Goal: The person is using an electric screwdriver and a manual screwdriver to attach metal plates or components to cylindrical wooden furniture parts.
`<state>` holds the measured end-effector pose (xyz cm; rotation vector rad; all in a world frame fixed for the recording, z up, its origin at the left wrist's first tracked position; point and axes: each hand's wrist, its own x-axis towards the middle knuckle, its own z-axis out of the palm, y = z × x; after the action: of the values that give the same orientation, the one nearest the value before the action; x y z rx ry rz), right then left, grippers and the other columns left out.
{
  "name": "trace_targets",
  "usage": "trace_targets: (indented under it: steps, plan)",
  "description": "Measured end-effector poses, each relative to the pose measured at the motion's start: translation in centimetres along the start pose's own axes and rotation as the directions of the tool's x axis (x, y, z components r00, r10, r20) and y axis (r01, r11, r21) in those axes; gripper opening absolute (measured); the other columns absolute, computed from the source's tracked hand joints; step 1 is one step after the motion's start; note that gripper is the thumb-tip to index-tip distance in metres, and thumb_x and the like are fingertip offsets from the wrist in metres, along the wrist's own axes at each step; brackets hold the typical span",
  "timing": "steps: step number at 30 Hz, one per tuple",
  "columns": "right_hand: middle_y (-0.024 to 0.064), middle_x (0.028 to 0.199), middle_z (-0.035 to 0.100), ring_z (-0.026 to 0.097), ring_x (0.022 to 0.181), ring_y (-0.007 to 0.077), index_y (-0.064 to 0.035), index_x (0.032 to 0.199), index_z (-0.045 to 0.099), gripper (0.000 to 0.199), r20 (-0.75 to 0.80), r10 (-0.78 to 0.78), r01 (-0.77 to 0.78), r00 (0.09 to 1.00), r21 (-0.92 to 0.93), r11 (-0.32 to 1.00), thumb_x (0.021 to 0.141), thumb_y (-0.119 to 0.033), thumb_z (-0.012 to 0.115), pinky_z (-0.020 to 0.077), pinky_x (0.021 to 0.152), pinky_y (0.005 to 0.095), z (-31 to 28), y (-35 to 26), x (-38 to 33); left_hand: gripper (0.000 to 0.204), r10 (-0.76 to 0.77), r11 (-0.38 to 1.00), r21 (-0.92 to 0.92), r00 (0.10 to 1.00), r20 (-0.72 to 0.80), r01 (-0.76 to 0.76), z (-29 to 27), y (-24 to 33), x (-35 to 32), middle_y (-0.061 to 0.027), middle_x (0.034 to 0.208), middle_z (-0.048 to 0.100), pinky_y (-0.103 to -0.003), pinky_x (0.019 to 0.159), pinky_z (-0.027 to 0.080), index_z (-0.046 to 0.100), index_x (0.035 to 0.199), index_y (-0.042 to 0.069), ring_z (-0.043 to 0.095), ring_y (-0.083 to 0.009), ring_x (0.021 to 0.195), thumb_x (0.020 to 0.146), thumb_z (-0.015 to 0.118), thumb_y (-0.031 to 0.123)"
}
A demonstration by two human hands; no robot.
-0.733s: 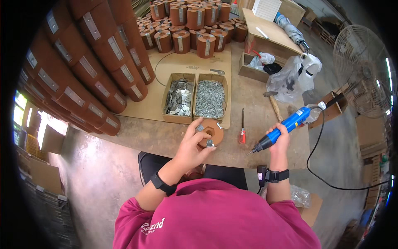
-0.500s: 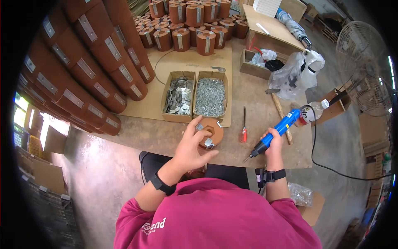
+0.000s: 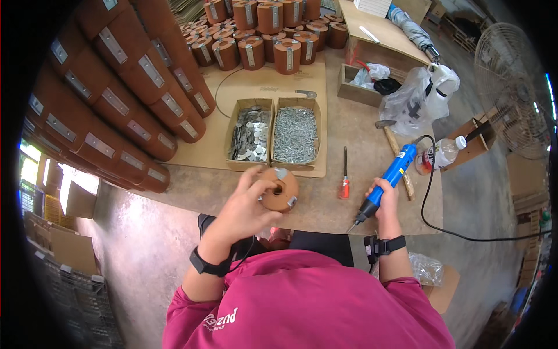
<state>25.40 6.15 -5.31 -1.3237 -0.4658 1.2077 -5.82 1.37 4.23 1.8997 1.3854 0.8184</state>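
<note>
Head view: we curl our left hand [image 3: 243, 208] around the left side of a brown ring [image 3: 288, 187], a finger at its central hole, near the table's [image 3: 318, 205] front edge; we cannot tell whether the ring touches the wood. Our right hand [image 3: 385, 202] grips a blue power screwdriver [image 3: 397, 166], bit angled down. Between them lies a red-handled screwdriver [image 3: 345, 189].

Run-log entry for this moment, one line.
left hand: touching brown hollow cylinder | right hand: holding blue electric screwdriver | red-handled screwdriver: on table
</note>
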Motion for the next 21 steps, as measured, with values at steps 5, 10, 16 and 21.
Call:
trace_targets:
  steps: [5, 10, 16, 21]
  plan:
    - [0.0083, 0.060, 0.049, 0.051, 0.048, 0.0177, -0.0021, 0.084, 0.043, 0.021, -0.001, 0.029, -0.029, 1.000, -0.002, 1.000, 0.070, -0.007, 0.057, 0.0456, 0.044, 0.0312, 0.1, 0.2, 0.5, 0.048, 0.019, 0.988, 0.154, 0.964, -0.264, 0.023, 4.2, -0.5, 0.0, -0.0193, 0.117, 0.039, -0.040, 0.077, 0.046, 0.046, 0.087, 0.005, 0.051, -0.0367, 0.097, 0.052, 0.077, 0.016]
    - [0.0080, 0.060, 0.049, 0.051, 0.048, 0.0175, -0.0023, 0.082, 0.044, 0.018, -0.014, -0.003, 0.003, 1.000, -0.012, 1.000, 0.070, -0.007, 0.057, 0.0456, 0.043, 0.0309, 0.7, 0.1, 0.2, 0.048, 0.038, 0.999, 0.021, 0.991, -0.128, -0.036, 3.5, -0.7, 1.2, -0.0187, 0.115, 0.042, -0.037, 0.083, 0.043, 0.045, 0.086, 0.004, 0.047, -0.0347, 0.104, 0.052, 0.077, 0.012]
    - [0.0072, 0.061, 0.048, 0.051, 0.048, 0.0174, -0.0025, 0.081, 0.043, 0.018, -0.045, 0.030, -0.031, 0.999, -0.022, 0.999, 0.070, -0.007, 0.057, 0.0455, 0.044, 0.0312, 0.2, 0.5, 0.6, 0.074, 0.027, 0.984, -0.172, 0.998, -0.055, -0.037, 3.6, -0.7, 1.5, -0.0173, 0.119, 0.040, -0.035, 0.088, 0.039, 0.039, 0.116, 0.005, 0.043, -0.0305, 0.108, 0.052, 0.077, 0.010]
    - [0.0077, 0.062, 0.048, 0.050, 0.049, 0.0178, -0.0030, 0.081, 0.042, 0.020, -0.044, 0.029, -0.030, 0.999, -0.034, 0.999, 0.069, -0.009, 0.058, 0.0452, 0.044, 0.0318, -0.1, 0.4, 0.7, 0.085, 0.114, 0.961, -0.258, 0.992, 0.060, -0.095, 1.4, -1.8, 2.5, -0.0151, 0.124, 0.036, -0.034, 0.089, 0.039, 0.027, 0.129, 0.007, 0.042, -0.0255, 0.111, 0.060, 0.075, 0.012]
